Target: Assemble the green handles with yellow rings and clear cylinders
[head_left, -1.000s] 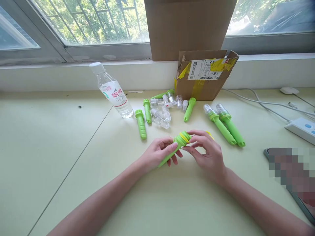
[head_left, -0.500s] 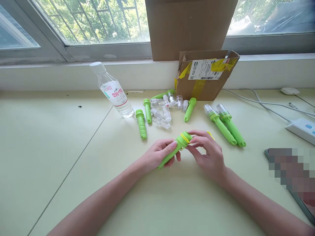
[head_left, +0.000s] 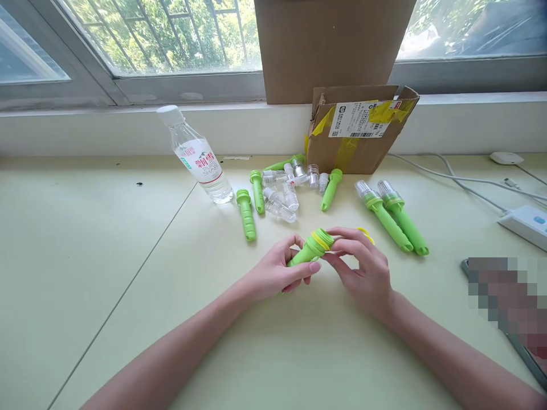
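Observation:
A green handle (head_left: 311,249) with a yellow ring (head_left: 320,240) round its threaded end is held by my left hand (head_left: 280,270), thumb along its near side. The fingertips of my right hand (head_left: 361,267) press on the threaded end from the right. Something yellow (head_left: 366,234) shows behind my right hand, mostly hidden. Beyond my hands lie loose green handles (head_left: 247,216) and several clear plastic caps (head_left: 280,206) in a pile. Two green handles with clear caps fitted (head_left: 391,225) lie side by side to the right.
A water bottle (head_left: 201,162) stands at the back left. An open cardboard box (head_left: 359,154) is against the wall. On the right are white cables (head_left: 453,177), a power strip (head_left: 525,225) and a phone (head_left: 519,347).
My left thumb has moved down along the green handle, and my left fingers now cover more of its lower part. My right hand has hardly moved.

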The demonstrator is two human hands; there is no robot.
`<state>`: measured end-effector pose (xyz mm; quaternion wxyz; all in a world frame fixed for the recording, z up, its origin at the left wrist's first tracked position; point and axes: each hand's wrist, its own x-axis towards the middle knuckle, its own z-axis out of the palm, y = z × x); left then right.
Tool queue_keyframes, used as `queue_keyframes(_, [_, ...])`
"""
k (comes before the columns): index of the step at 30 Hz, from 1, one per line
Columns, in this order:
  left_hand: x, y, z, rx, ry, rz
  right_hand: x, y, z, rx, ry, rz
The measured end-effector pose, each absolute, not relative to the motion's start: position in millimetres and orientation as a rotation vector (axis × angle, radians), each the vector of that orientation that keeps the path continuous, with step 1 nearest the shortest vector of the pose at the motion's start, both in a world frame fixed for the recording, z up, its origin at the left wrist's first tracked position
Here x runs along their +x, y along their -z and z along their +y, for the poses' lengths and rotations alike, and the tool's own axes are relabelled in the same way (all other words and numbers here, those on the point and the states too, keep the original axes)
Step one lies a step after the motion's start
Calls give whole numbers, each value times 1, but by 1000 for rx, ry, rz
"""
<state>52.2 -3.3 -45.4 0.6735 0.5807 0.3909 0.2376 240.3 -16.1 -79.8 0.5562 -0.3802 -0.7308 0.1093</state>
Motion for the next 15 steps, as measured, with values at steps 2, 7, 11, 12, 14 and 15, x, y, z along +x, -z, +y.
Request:
queue_keyframes(2, [53,47,-3,1277,-581,889,240,79,-16,-897,-257,-1726])
queue_keyframes(7, [55,49,-2,1213,-653,898,240,79,-17,-905,-271,-1727])
queue_keyframes(11, [55,47,-2,1233,-629,862,240,78,-18,-907,-279,-1706])
queue_keyframes(12, [54,46,-2,1245,-617,856,241,78,-17,-909,-283,-1701])
queue_keyframes(14, [54,46,-4,1281,-584,861,242,78,-17,-913,-295,-1698])
queue_keyframes(15, [54,46,-4,1301,-565,867,242,78,-16,-914,-302,-1698])
